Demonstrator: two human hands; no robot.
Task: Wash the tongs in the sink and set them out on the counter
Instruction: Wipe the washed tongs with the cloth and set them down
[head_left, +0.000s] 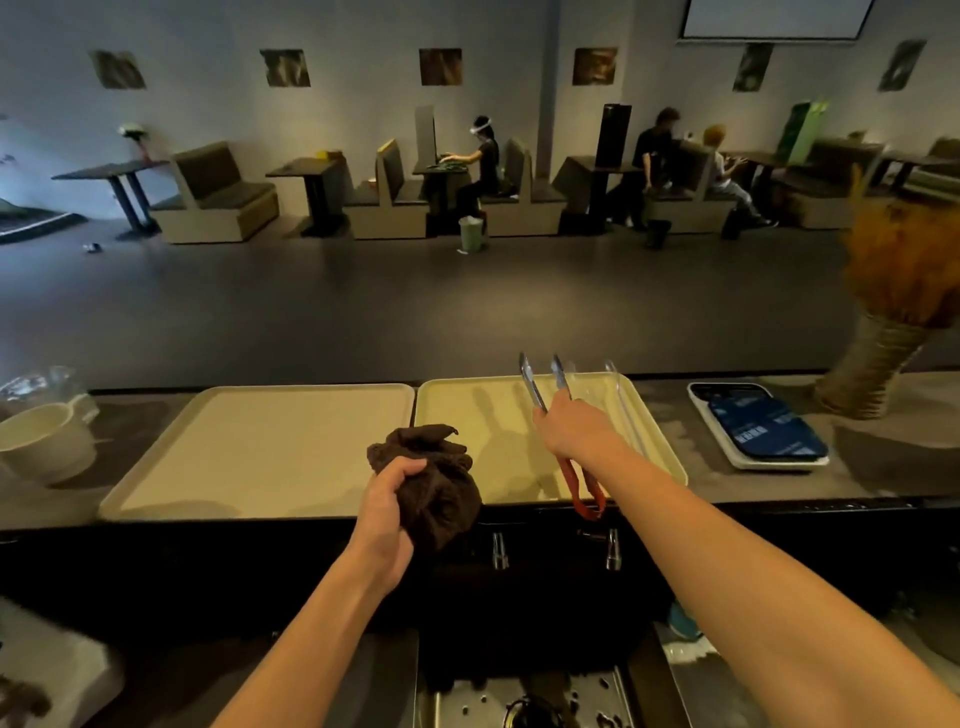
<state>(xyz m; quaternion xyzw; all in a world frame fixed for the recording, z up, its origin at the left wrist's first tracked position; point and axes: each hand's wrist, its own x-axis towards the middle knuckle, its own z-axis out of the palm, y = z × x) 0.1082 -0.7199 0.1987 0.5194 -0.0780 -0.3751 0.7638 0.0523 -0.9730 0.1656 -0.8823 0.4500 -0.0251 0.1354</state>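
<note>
Your right hand (569, 428) gripped red-handled tongs (571, 483) above right tray (488, 467); your left hand (387, 501) clutched bunched brown cloth (441, 486).

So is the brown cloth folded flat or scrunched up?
Scrunched up: the left hand grips the brown cloth as a wadded ball, ends poking out above.

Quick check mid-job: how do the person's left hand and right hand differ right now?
The left hand grips a bunched dark brown cloth; the right hand grips metal tongs with red handles. The left hand is close in, by the near right corner of the left cream tray; the right hand reaches farther, over the right cream tray. Both have fingers curled round what they hold.
</note>
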